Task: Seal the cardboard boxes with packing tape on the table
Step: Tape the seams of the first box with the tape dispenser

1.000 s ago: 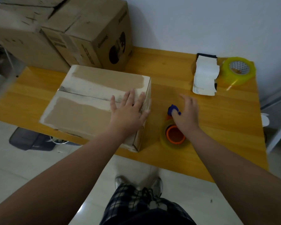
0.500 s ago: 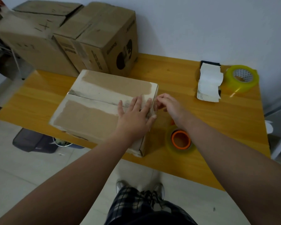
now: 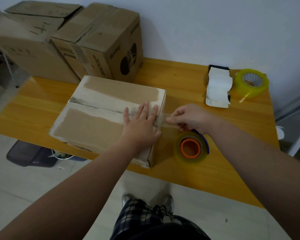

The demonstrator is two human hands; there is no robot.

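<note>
A flat cardboard box (image 3: 100,116) with torn paper patches lies on the wooden table (image 3: 189,84), its flaps closed along a middle seam. My left hand (image 3: 141,123) presses flat on the box top near its right edge, fingers spread. My right hand (image 3: 189,118) is just right of the box, fingers pinched on a strip of clear packing tape (image 3: 163,121) that runs to the box's right edge. A tape roll with an orange core (image 3: 190,148) lies on the table below my right hand.
Two larger cardboard boxes (image 3: 100,42) stand at the back left against the wall. A white label roll (image 3: 218,87) and a yellowish tape roll (image 3: 251,83) sit at the back right. The table's front edge is close to my legs.
My right hand left the orange-core roll, went to the box's right edge and now pulls a tape strip away to the right. My left hand stayed flat on the box.
</note>
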